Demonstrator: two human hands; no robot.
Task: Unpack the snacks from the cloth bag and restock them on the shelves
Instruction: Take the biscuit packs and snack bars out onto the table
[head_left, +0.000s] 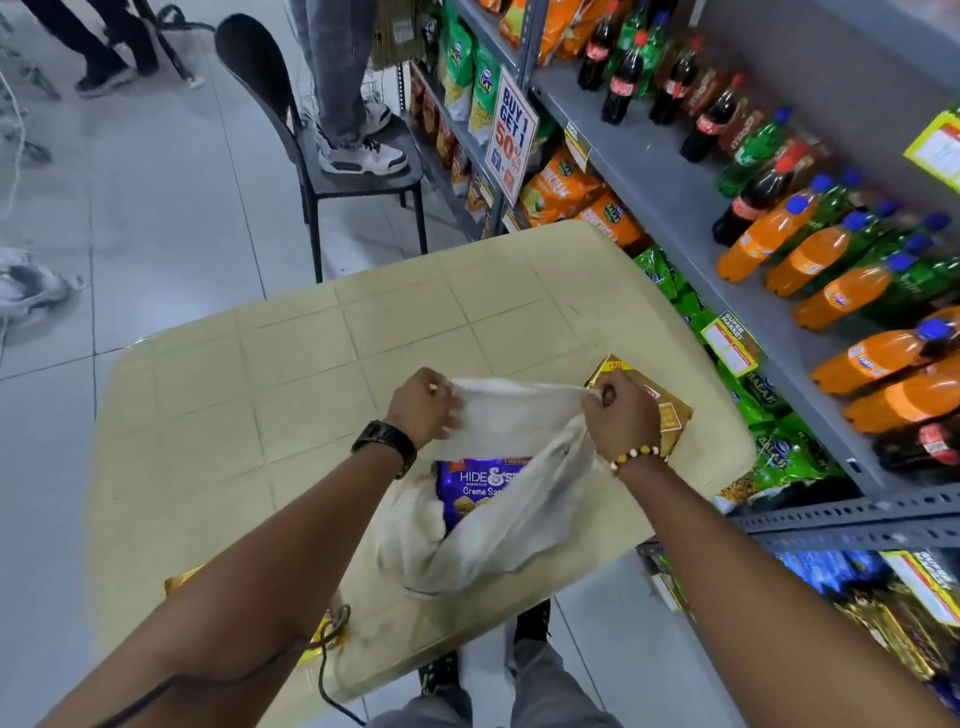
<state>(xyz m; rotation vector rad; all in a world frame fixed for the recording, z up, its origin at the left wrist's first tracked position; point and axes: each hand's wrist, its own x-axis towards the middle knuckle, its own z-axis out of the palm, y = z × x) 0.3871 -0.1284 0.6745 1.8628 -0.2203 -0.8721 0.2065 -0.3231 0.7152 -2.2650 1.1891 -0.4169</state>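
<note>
Head view: both hands grip the cloth bag (498, 499) mouth.
Left hand (423, 402) and right hand (621, 413) each pinch its rim, exposing a purple biscuit pack (480, 488).

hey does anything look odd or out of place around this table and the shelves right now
Yes. Someone is standing in sneakers on the seat of a black chair beside the snack shelf, an unsteady perch. Crumpled cloth also lies on the floor at far left.

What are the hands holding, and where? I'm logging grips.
Both the left hand and the right hand grip the cloth bag at its top rim, pulling the mouth open.
</note>
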